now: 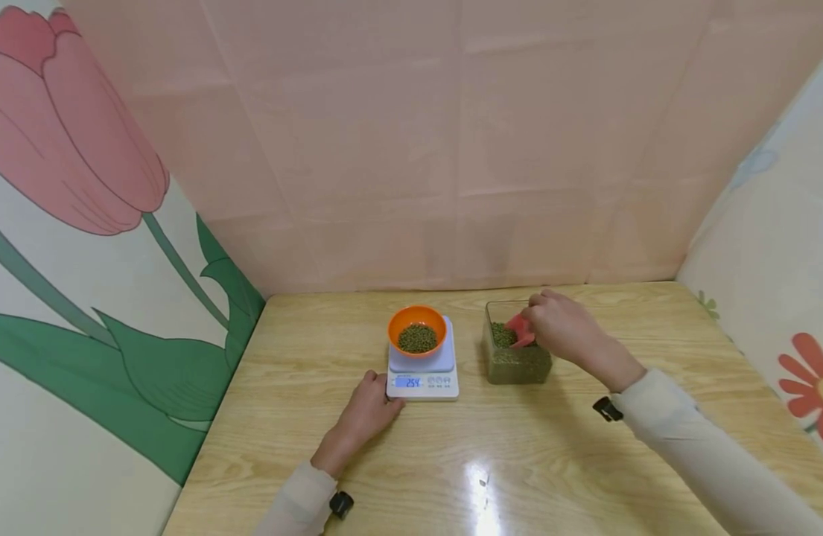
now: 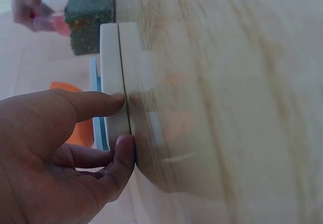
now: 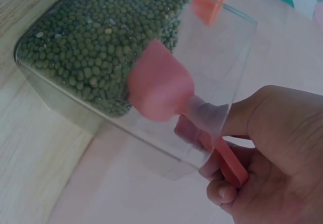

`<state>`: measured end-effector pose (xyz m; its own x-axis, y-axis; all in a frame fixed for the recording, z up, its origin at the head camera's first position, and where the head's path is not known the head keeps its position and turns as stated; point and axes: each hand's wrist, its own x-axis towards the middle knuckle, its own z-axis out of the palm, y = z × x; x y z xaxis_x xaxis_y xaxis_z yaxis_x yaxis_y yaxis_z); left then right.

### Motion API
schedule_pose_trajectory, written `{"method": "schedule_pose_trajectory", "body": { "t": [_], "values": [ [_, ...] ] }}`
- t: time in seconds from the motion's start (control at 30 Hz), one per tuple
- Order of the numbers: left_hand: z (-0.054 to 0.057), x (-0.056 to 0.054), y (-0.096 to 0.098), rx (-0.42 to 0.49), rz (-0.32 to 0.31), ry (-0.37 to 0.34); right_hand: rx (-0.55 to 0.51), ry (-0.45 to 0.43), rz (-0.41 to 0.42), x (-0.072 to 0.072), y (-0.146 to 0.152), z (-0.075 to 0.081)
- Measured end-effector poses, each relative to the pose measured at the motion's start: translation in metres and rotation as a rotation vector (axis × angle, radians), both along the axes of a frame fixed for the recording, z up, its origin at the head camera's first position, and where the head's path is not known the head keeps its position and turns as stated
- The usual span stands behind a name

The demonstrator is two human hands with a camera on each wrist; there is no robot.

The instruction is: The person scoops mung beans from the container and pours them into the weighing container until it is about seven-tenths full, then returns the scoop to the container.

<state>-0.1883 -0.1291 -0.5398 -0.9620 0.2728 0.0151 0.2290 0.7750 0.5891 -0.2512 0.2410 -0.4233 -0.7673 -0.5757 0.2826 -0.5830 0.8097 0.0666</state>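
Observation:
My right hand (image 1: pixel 564 324) grips the handle of a red scoop (image 3: pixel 161 82), whose bowl is down inside a clear container (image 1: pixel 518 372) and against the green mung beans (image 3: pixel 96 47). Left of that container, a white kitchen scale (image 1: pixel 423 385) bears an orange bowl (image 1: pixel 418 311) with mung beans (image 1: pixel 418 339) in its bottom. The lit display appears to read 254. At the scale's front left corner, my left hand (image 1: pixel 369 408) holds the edge; its thumb lies on the front face and bent fingers touch around the corner (image 2: pixel 65 148).
Both objects stand on a wood-grain table (image 1: pixel 304 335), toward its back edge. Behind rises a pink wall covering (image 1: pixel 384 149). Printed flower panels flank the table, with a tulip (image 1: pixel 83 134) at left and a red flower (image 1: pixel 816 387) at right.

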Motion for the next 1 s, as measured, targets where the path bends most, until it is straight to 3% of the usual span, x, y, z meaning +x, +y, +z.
{"method": "schedule_pose_trajectory", "body": {
  "t": [0.6,1.0],
  "values": [
    [0.002,0.0018,-0.0006,0.001,-0.01,0.002,0.032,0.015,0.028,-0.0014,-0.006,-0.0039],
    [0.0038,0.0018,-0.0004,0.004,-0.02,0.005,-0.007,-0.054,-0.011,0.0011,-0.0075,-0.004]
  ]
}}
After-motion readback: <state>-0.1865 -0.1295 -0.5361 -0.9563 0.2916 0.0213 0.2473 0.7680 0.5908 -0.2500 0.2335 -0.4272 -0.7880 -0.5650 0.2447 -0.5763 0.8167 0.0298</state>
